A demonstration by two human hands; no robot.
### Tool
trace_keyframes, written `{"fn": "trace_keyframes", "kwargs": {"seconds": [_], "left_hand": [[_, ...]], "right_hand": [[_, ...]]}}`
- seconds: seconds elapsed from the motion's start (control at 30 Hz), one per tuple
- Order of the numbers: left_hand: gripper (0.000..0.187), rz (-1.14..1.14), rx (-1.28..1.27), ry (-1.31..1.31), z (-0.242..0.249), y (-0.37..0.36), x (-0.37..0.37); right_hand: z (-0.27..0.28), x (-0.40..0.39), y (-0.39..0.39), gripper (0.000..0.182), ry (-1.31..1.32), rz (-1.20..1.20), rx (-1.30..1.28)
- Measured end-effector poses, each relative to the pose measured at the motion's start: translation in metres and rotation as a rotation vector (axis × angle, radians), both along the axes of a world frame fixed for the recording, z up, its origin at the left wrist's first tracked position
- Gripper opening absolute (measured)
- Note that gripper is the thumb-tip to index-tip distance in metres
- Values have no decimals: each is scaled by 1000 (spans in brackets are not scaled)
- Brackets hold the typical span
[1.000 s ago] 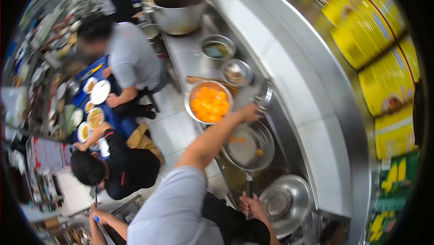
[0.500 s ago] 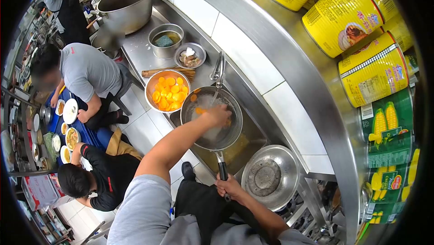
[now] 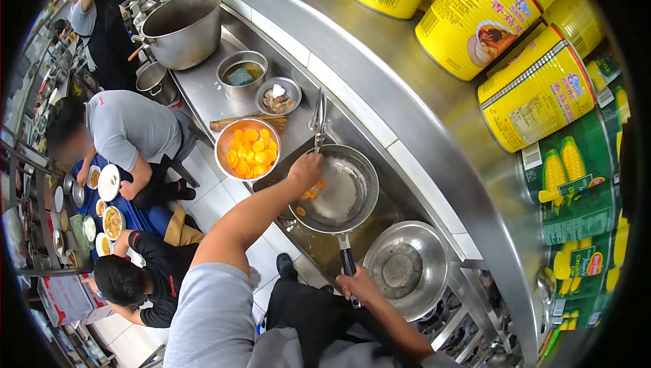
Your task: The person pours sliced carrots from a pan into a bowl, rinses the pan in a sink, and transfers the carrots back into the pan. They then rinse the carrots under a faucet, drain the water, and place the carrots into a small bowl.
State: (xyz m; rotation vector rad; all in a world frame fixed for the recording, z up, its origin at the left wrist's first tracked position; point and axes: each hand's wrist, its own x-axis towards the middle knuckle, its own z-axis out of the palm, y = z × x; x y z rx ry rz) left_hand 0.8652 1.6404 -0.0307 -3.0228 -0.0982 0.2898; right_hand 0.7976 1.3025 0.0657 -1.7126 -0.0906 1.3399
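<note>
My right hand (image 3: 358, 284) is wrapped round the black handle of a frying pan (image 3: 349, 188), which is over the sink (image 3: 305, 240). At the pan's upper left rim, just below the metal faucet (image 3: 319, 122), is my left hand (image 3: 307, 170). Its fingers look curled; what they hold, if anything, is hidden. A few orange carrot slices (image 3: 309, 194) show below it, near the pan's left side. To the left, a metal bowl (image 3: 218, 153) is heaped with carrot slices (image 3: 252, 151).
An empty-looking metal basin (image 3: 434, 259) sits right of the pan handle. Behind are a small bowl (image 3: 296, 91), a pot holding a green scourer (image 3: 224, 69) and a large pot (image 3: 183, 46). Cans (image 3: 536, 90) line the shelf at right. Two people sit eating at left (image 3: 135, 127).
My left hand has moved from inside the pan to its upper left rim, near the faucet. The pan has shifted right and down in view, with my right hand still on its handle.
</note>
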Motion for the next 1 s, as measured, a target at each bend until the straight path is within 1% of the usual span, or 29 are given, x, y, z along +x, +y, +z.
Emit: {"fn": "trace_keyframes", "kwargs": {"seconds": [0.03, 0.1, 0.13, 0.17, 0.23, 0.27, 0.33, 0.4, 0.43, 0.5, 0.53, 0.57, 0.6, 0.63, 0.7, 0.73, 0.77, 0.8, 0.83, 0.87, 0.9, 0.93, 0.97, 1.0], "left_hand": [[32, 4, 5, -5, -1, -12, -5], [35, 150, -59, 218, -10, -35, -13], [39, 203, -268, 328, -26, -37, -7], [39, 204, -264, 329, -20, -36, -6], [41, 120, 11, -135, 1, -30, -8], [44, 167, 19, -18, -17, -20, 5], [44, 214, -33, 88, 32, -35, -19], [48, 261, -8, 351, 39, -40, -20], [50, 207, 7, 422, 67, -41, -32], [38, 101, -14, 229, 39, -35, -38], [31, 149, -78, -41, 24, -30, -43], [24, 182, -145, -314, 28, -26, -49], [15, 250, -249, -475, 30, -17, -52], [15, 299, -237, -558, 32, -3, -59], [15, 577, -200, -480, 29, 32, -75], [14, 675, -59, -477, 37, 49, -93], [16, 766, 38, -646, 6, 79, -111], [20, 673, 208, -867, -16, 117, -131], [22, 999, 201, -531, 22, 109, -148], [30, 1033, 254, -656, 6, 126, -162], [41, 1187, 126, -610, 24, 125, -170], [43, 1233, 65, -577, 11, 129, -178], [45, 1284, 15, -543, -3, 135, -185], [45, 1264, 6, -539, -9, 138, -190]], "right_hand": [[-3, 0, -2, 19, 15, -5, 14], [-5, 0, -4, 19, 30, -14, 33], [-5, 0, -4, 19, 49, -27, 29], [-6, 0, -4, 19, 70, -39, 26], [-11, 2, -7, 19, 73, -36, 25], [-14, 2, -9, 20, 72, -30, 23], [-11, 2, -12, 20, 80, -30, 35], [-17, 1, -8, 20, 89, -43, 41], [-22, 2, -9, 20, 87, -53, 38], [-21, 2, -8, 20, 62, -77, 10], [-16, 4, -6, 20, 64, -53, 33], [-10, 4, -6, 20, 81, -69, 36], [-9, 9, -8, 20, 102, -91, 31], [-12, 12, -10, 20, 102, -84, 37], [-18, 15, -19, 19, 106, -89, 66], [-20, 18, -23, 19, 87, -76, 65], [-18, 18, -22, 19, 87, -90, 48], [-9, 19, -20, 19, 98, -98, 63], [-2, 17, -25, 18, 109, -120, 70], [-1, 18, -25, 18, 85, -115, 63], [-2, 19, -25, 18, 64, -107, 60], [-1, 20, -25, 18, 59, -143, 46], [0, 21, -23, 18, 41, -122, 35], [1, 22, -21, 18, 25, -93, 27]]}}
